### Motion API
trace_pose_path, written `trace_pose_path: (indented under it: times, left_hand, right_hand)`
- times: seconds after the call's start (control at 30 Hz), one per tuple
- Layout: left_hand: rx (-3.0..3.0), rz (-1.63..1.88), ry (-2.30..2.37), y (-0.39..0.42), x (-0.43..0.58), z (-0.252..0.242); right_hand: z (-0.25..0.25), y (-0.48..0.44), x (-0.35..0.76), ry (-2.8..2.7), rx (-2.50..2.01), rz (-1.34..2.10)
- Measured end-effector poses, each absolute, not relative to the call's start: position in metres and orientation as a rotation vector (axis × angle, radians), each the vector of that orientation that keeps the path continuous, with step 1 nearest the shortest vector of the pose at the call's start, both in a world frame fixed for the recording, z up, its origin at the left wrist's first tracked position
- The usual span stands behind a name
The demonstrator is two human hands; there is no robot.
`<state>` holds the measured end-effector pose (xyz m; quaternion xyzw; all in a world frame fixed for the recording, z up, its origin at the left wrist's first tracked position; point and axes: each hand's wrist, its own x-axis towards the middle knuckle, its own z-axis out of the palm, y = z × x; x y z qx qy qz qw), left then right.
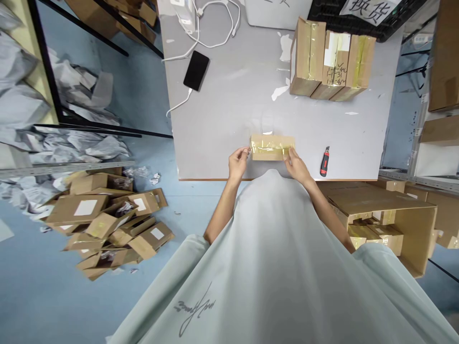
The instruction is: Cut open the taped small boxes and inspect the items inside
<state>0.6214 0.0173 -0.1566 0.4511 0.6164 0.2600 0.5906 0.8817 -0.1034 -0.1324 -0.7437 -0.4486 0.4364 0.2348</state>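
Grip at both ends of small tape-wrapped brown cardboard box, lying at middle of grey bench front edge: left hand pinches left end, right hand closed on right end. Red-and-black utility knife lies untouched just right of it.

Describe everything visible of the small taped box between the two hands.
The small box is a low, oblong brown cardboard carton, closed and wrapped in glossy clear tape. It lies flat, long side across, near the front edge of the grey table. The left hand holds its left end, the right hand its right end.
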Motion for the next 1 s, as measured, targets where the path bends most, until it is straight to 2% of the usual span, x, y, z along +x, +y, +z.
trace_pose_path:
  times: [0.27, 0.43, 0.6, 0.77, 1.0]
  left_hand:
    - [0.837, 0.409, 1.39, 0.016, 0.651, -0.16]
    - [0.831, 0.428, 1.204, 0.006, 0.668, -0.145]
    - [0.923, 0.496, 1.233, 0.003, 0.672, -0.125]
    - [1.089, 0.584, 1.324, 0.009, 0.656, -0.115]
    - [1.026, 0.594, 1.439, 0.019, 0.632, -0.13]
  right_hand:
    - [-0.125, -0.111, 0.916, -1.025, -2.128, 1.085]
    - [-0.1, -0.113, 0.902, -0.942, -2.065, 1.016]
    - [-0.087, -0.113, 0.882, -0.938, -1.965, 0.986]
    - [-0.099, -0.116, 0.871, -0.909, -1.901, 1.078]
    - [-0.124, -0.1, 0.865, -0.907, -1.866, 1.141]
